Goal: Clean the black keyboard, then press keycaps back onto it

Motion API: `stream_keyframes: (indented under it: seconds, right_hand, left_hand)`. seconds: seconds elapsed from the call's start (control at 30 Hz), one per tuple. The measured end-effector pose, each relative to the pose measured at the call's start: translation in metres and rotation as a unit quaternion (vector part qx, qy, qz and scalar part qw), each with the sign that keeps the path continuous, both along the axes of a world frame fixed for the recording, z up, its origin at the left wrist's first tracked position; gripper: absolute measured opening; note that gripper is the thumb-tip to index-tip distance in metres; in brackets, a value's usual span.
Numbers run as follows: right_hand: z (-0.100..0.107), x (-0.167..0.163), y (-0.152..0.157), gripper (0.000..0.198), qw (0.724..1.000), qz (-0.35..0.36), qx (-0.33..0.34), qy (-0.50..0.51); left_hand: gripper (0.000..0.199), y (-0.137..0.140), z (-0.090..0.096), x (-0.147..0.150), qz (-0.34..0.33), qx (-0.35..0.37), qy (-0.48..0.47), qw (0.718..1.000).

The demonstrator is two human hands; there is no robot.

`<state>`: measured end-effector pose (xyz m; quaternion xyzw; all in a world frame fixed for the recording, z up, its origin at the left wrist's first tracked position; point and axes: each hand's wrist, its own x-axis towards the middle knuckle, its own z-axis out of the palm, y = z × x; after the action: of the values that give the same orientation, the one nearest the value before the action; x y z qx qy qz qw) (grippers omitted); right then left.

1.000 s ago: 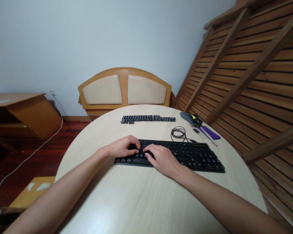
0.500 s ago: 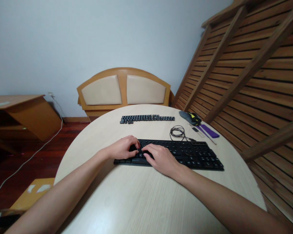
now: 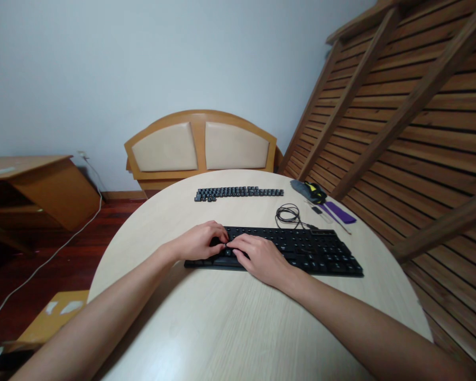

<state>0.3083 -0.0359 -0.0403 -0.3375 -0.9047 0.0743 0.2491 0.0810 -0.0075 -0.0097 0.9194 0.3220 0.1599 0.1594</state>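
A black keyboard (image 3: 317,253) lies on the round table in front of me. My left hand (image 3: 204,239) is over its left part, fingers curled down and thumb brought toward the index finger. Whatever lies between those fingertips is too small to make out. My right hand (image 3: 259,256) rests over the middle of the keyboard, its index finger stretched to the left thumb tip and its thumb apart, lower down. Behind the keyboard, loose black keycaps (image 3: 230,192) stand in rows. The keys under both hands are partly hidden.
A coiled black cable (image 3: 289,213) runs to the keyboard's back edge. On the right of the pale table (image 3: 230,328) are a grey and yellow-black item (image 3: 309,191), a purple strip (image 3: 341,213) and thin tools. A wooden slatted panel (image 3: 404,127) leans at the right.
My right index finger has shifted slightly left, closing the gap to the left thumb tip. The left hand has barely moved; keyboard and keycap rows stay as they were.
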Motion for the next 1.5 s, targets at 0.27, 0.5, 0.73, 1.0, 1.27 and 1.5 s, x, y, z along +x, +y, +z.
stream_keyframes:
  seconds: [0.27,0.5,0.73,1.0,1.27,1.5]
  right_hand:
    - [-0.002,-0.002,0.002,0.028,0.997,0.022,0.066,-0.042]
    - [0.001,-0.004,0.003,0.026,0.993,0.038,0.09,-0.069]
    - [-0.002,-0.007,0.003,0.028,0.993,0.048,0.095,-0.058]
    - [-0.004,-0.007,0.004,0.028,0.992,0.046,0.1,-0.059]
    - [-0.009,-0.005,0.005,0.031,0.993,0.051,0.095,-0.041]
    - [-0.01,-0.004,0.005,0.029,0.994,0.051,0.09,-0.045]
  left_hand:
    - [0.014,0.007,-0.001,-0.004,-0.034,-0.054,-0.032,0.997]
    - [0.017,0.009,-0.002,-0.004,-0.036,-0.044,-0.021,0.998]
    - [0.015,0.011,-0.005,-0.007,-0.022,-0.027,-0.001,0.999]
    - [0.022,0.043,-0.006,-0.016,0.07,-0.031,-0.027,0.997]
    - [0.03,0.113,-0.026,-0.034,0.249,0.167,0.082,0.95]
    - [0.035,0.139,-0.038,-0.026,0.284,0.186,0.124,0.932]
